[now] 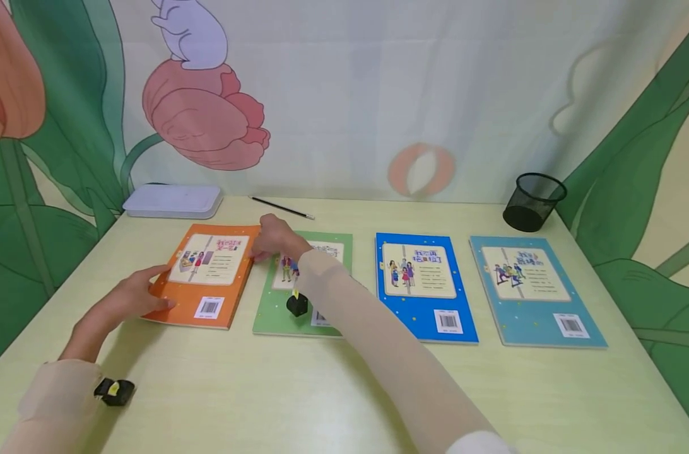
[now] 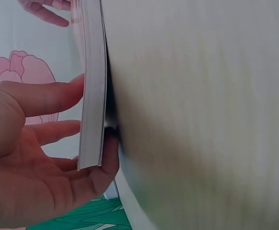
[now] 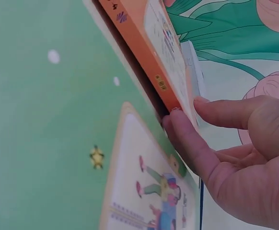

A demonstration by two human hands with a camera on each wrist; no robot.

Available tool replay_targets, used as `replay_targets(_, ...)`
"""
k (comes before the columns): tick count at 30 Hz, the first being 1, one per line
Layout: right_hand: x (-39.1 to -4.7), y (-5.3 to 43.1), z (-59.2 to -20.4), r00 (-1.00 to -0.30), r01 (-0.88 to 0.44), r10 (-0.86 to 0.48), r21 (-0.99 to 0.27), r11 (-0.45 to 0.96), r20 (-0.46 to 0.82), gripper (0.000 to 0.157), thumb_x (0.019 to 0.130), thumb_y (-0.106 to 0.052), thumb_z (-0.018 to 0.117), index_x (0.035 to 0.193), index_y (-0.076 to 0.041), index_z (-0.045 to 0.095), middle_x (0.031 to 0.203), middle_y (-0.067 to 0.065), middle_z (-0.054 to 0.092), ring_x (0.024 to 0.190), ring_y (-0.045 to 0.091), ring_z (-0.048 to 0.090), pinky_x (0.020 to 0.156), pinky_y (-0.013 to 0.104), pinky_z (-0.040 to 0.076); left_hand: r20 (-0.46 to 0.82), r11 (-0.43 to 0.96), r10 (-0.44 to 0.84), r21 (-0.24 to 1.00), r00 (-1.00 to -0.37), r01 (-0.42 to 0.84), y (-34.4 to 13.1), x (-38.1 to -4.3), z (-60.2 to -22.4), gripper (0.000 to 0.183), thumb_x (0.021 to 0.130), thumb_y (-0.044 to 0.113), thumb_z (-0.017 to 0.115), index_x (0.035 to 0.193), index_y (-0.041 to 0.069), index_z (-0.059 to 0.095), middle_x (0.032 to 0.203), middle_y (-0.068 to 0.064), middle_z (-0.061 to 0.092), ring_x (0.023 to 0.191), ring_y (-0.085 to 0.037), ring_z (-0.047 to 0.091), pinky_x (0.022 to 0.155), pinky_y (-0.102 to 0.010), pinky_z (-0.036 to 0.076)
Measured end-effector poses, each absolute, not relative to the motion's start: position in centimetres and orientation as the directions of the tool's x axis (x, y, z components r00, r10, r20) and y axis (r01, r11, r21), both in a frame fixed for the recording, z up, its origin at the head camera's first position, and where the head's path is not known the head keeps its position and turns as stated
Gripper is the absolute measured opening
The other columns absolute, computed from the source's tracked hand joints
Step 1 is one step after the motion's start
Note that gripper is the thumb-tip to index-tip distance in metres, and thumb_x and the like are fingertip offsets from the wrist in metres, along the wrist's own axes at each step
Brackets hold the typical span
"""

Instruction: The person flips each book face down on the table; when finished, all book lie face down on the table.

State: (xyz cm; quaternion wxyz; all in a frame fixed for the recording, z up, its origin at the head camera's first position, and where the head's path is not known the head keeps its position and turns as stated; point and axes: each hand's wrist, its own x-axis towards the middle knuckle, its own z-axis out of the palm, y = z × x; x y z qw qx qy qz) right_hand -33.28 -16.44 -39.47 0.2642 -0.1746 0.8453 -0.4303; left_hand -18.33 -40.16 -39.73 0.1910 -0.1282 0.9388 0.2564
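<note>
An orange book (image 1: 211, 287) lies at the left of the table row, back cover up with a barcode label. My left hand (image 1: 127, 295) grips its left edge; in the left wrist view the thumb is on the cover and a finger reaches beneath the page block (image 2: 94, 86). At the upper right corner my right hand (image 1: 277, 236) holds the same book, with fingertips against the orange spine (image 3: 166, 91) and the thumb over the cover's edge. Right beside it is a green book (image 1: 270, 315), partly covered by the right forearm.
A blue book (image 1: 424, 315) and a light teal book (image 1: 526, 318) lie further right. Behind them stands a black mesh pen holder (image 1: 529, 208). A pencil (image 1: 282, 208) and a pale flat case (image 1: 173, 200) lie along the back, before a printed curtain (image 1: 333, 94).
</note>
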Motion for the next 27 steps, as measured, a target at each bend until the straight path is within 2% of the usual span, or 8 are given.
replay_targets(5,-33.3,-16.3,-39.1,-0.789,-0.063,-0.525,-0.808,0.586,-0.319,0.084,0.087,-0.001,0.074,0.156,-0.004,0.025,0.149,0.018,0.049,0.089,0.026,0.075,0.079,0.027,0.059,-0.421,0.844,-0.171,0.404,-0.891,-0.353,-40.0,-18.5,-39.9,0.091,0.089,0.021,0.074,0.154,-0.005,0.017,0.136,-0.041,0.036,0.115,-0.050,0.043,0.098,-0.058,0.050)
replay_targets(10,-33.1,-15.7,-38.5,-0.761,-0.032,-0.550,-0.826,0.563,-0.345,0.085,0.089,-0.003,0.073,0.158,-0.006,0.023,0.157,0.017,0.039,0.094,0.027,0.074,0.082,0.029,0.060,-0.404,0.857,-0.162,0.394,-0.900,-0.331,-39.8,-18.4,-39.6,0.089,0.088,0.018,0.075,0.153,-0.005,0.019,0.128,-0.040,0.040,0.109,-0.047,0.045,0.090,-0.053,0.053)
replay_targets(12,-33.3,-15.2,-38.2,-0.751,-0.035,-0.571,-0.843,0.537,-0.333,0.086,0.089,-0.002,0.072,0.158,-0.006,0.022,0.154,0.017,0.043,0.097,0.028,0.073,0.084,0.032,0.059,-0.389,0.869,-0.151,0.386,-0.909,-0.309,-39.7,-18.4,-39.5,0.089,0.088,0.017,0.075,0.153,-0.006,0.019,0.130,-0.040,0.038,0.110,-0.048,0.044,0.092,-0.056,0.052)
replay_targets(16,-33.8,-14.0,-37.7,-0.745,-0.103,-0.613,-0.863,0.495,-0.263,0.085,0.090,-0.004,0.071,0.159,-0.009,0.022,0.132,0.021,0.062,0.103,0.033,0.070,0.089,0.038,0.059,-0.347,0.901,-0.146,0.339,-0.926,-0.270,-39.5,-18.5,-39.3,0.091,0.086,0.022,0.076,0.153,-0.005,0.021,0.130,-0.040,0.035,0.111,-0.049,0.042,0.094,-0.062,0.049)
replay_targets(19,-34.2,-12.9,-37.4,-0.753,-0.200,-0.624,-0.833,0.517,-0.207,0.082,0.093,-0.012,0.071,0.159,-0.014,0.023,0.123,0.018,0.067,0.109,0.032,0.068,0.091,0.038,0.058,-0.311,0.924,-0.159,0.287,-0.937,-0.252,-39.3,-18.4,-39.2,0.090,0.085,0.025,0.077,0.151,-0.006,0.025,0.128,-0.039,0.035,0.110,-0.049,0.041,0.093,-0.065,0.047)
replay_targets(21,-34.2,-12.0,-37.3,-0.756,-0.289,-0.635,-0.788,0.544,-0.161,0.080,0.095,-0.019,0.069,0.160,-0.016,0.023,0.131,0.017,0.064,0.117,0.029,0.065,0.096,0.038,0.055,-0.278,0.931,-0.165,0.273,-0.946,-0.242,-39.0,-18.4,-39.2,0.086,0.086,0.024,0.075,0.150,-0.008,0.028,0.132,-0.039,0.034,0.113,-0.051,0.039,0.095,-0.068,0.045)
replay_targets(24,-34.2,-10.5,-36.8,-0.759,-0.418,-0.645,-0.694,0.586,-0.088,0.079,0.098,-0.031,0.064,0.161,-0.019,0.018,0.151,0.011,0.050,0.134,0.024,0.055,0.108,0.037,0.047,-0.180,0.941,-0.156,0.271,-0.971,-0.201,-38.2,-18.7,-39.1,0.074,0.090,0.020,0.070,0.147,-0.010,0.034,0.144,-0.040,0.028,0.126,-0.056,0.034,0.103,-0.073,0.037)
replay_targets(27,-34.1,-8.6,-36.4,-0.769,-0.488,-0.639,-0.631,0.603,-0.016,0.075,0.103,-0.039,0.053,0.162,-0.021,0.011,0.162,0.008,0.035,0.144,0.025,0.043,0.118,0.039,0.037,-0.052,0.947,-0.127,0.290,-0.991,-0.136,-37.1,-19.5,-39.0,0.065,0.094,0.018,0.064,0.147,-0.009,0.037,0.154,-0.039,0.020,0.140,-0.058,0.022,0.108,-0.075,0.026)
